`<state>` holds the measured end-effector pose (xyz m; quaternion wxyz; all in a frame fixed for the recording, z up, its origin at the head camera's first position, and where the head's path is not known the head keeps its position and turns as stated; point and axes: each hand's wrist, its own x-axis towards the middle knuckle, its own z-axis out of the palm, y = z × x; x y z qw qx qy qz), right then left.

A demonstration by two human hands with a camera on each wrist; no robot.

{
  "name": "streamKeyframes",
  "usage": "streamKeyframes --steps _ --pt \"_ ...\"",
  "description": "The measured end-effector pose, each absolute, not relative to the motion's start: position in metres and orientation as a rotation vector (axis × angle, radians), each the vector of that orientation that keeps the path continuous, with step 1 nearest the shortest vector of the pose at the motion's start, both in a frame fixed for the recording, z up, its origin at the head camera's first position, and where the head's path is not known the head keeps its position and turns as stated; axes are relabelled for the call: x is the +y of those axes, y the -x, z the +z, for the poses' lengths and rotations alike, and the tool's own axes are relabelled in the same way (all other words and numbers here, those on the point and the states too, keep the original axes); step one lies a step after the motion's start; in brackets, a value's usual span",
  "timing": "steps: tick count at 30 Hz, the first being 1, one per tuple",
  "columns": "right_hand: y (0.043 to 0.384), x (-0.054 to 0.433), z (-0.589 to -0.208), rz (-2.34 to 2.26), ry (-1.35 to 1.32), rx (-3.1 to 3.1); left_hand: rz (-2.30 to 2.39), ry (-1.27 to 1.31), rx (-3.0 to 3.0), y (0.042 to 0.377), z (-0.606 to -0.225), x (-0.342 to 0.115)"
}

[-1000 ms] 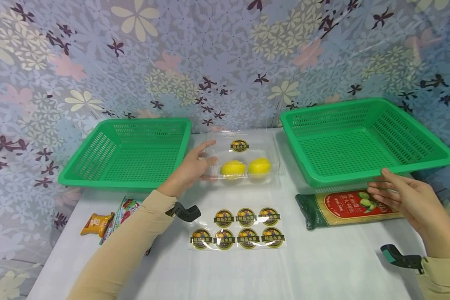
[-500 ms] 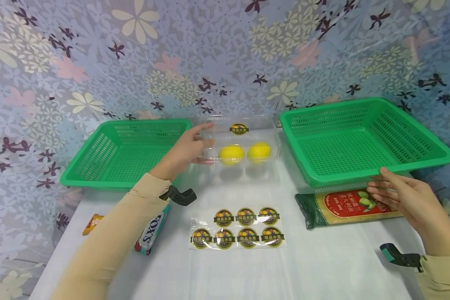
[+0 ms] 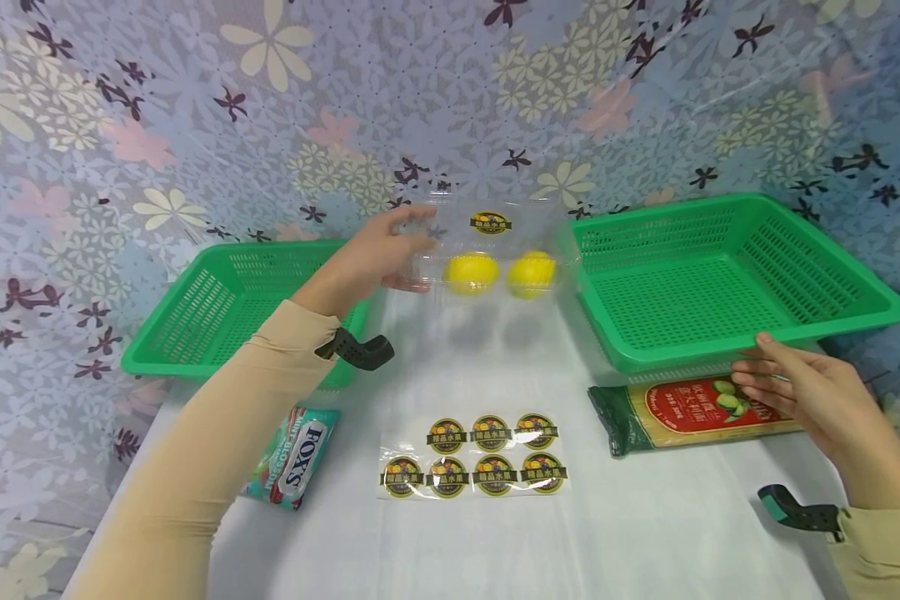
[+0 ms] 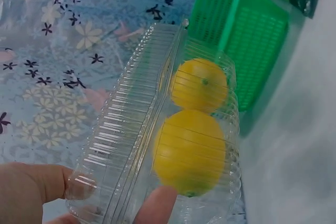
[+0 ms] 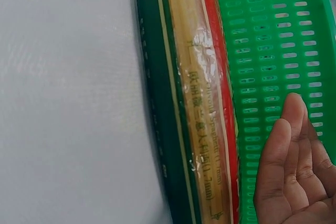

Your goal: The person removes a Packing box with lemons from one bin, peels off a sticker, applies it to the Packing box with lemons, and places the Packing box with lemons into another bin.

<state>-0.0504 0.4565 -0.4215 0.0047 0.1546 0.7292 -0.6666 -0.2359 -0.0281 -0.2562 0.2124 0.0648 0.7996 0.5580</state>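
Note:
My left hand (image 3: 367, 260) grips the left end of a clear plastic fruit box (image 3: 450, 218), holding it above the table. Its lid is closed and carries a round black-and-gold sticker (image 3: 491, 222). Two lemons (image 3: 472, 272) (image 4: 190, 152) lie side by side inside. In the left wrist view, my fingertips (image 4: 160, 205) press on the box's near end. My right hand (image 3: 817, 396) is at the front rim of the right green basket (image 3: 720, 292), its fingers extended and holding nothing. Whether it touches the rim I cannot tell. Below it lies a spaghetti packet (image 3: 690, 412) (image 5: 194, 98).
Another green basket (image 3: 217, 312) stands at the back left, partly behind my left arm. A sheet of round stickers (image 3: 472, 457) lies mid-table. The Fox's candy bag (image 3: 296, 458) is beside my left forearm. A floral cloth (image 3: 450, 100) hangs behind.
My left hand has raised the fruit box from the table and moved it up toward the back. More of the candy bag shows; the orange packet is now hidden. My right hand has barely moved.

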Motion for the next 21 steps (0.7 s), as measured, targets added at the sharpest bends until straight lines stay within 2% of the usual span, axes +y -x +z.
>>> streamKeyframes --steps 13,21 --pt "0.049 0.453 -0.419 -2.064 -0.500 2.313 1.397 -0.289 2.342 0.240 -0.212 0.008" --pt "0.049 0.453 -0.419 -2.096 -0.482 2.286 1.361 -0.328 2.335 0.240 -0.193 0.046"
